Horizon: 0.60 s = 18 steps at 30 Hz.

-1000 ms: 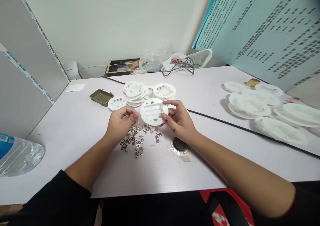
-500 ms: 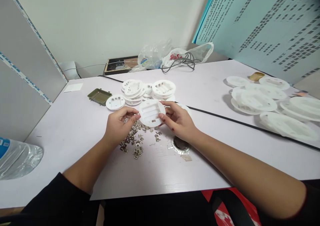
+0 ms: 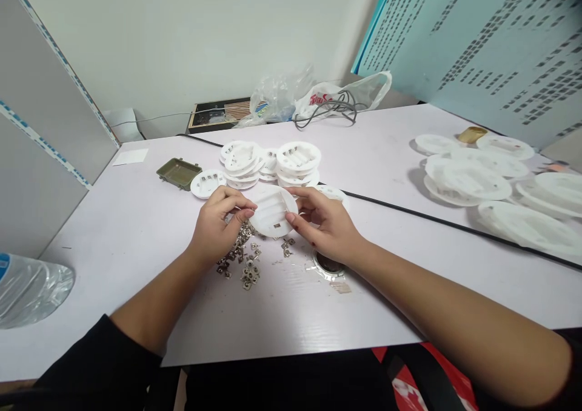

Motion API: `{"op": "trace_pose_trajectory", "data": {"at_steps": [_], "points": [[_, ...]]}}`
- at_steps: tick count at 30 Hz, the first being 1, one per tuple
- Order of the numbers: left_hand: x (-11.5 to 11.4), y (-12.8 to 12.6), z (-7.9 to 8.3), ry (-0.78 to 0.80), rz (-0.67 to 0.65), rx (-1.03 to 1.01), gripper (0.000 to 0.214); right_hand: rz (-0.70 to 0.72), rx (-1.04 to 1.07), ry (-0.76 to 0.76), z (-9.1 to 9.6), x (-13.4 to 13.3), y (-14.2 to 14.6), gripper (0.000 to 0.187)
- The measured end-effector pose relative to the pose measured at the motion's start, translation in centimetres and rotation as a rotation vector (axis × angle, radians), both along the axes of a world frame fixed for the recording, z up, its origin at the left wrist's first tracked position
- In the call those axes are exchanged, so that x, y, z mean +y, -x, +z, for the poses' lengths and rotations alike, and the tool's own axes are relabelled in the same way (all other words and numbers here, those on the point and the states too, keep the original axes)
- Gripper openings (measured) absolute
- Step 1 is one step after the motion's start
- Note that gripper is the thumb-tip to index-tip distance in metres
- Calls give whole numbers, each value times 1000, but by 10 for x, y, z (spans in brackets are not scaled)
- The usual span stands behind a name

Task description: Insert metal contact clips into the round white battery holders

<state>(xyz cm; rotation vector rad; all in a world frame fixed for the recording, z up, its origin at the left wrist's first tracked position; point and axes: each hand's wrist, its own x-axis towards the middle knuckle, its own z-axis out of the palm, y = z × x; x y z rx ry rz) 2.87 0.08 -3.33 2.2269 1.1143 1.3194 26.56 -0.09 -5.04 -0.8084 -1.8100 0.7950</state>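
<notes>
A white round plastic battery holder (image 3: 271,212) with long slots is tilted above the table, gripped at its right edge by my right hand (image 3: 325,222), thumb in front and fingers behind. A small metal contact (image 3: 277,225) shows near its lower rim. My left hand (image 3: 222,222) is closed in a pinch at the holder's left edge; the tiny metal piece in its fingertips is mostly hidden. Below, loose metal contacts (image 3: 250,273) lie in a scattered heap. Behind the held piece stand stacks of similar white holders (image 3: 297,156), some with contacts fitted.
An olive plastic tray (image 3: 179,173) sits left of the stacks. More white discs (image 3: 468,180) are piled at right, beyond a black cable (image 3: 409,216). A water bottle (image 3: 34,290) lies at left. Plastic bags (image 3: 318,96) and a box (image 3: 218,115) are at the back.
The white holder has tilted and dropped slightly in my right hand. My left fingertips remain at its left edge, their pinch a little further right.
</notes>
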Motion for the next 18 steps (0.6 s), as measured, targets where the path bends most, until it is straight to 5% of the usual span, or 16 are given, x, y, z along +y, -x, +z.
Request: {"op": "trace_pose_trajectory", "data": {"at_steps": [18], "points": [[-3, -2, 8, -53, -38, 179, 18, -3, -4, -154, 2, -2, 2, 30]]}}
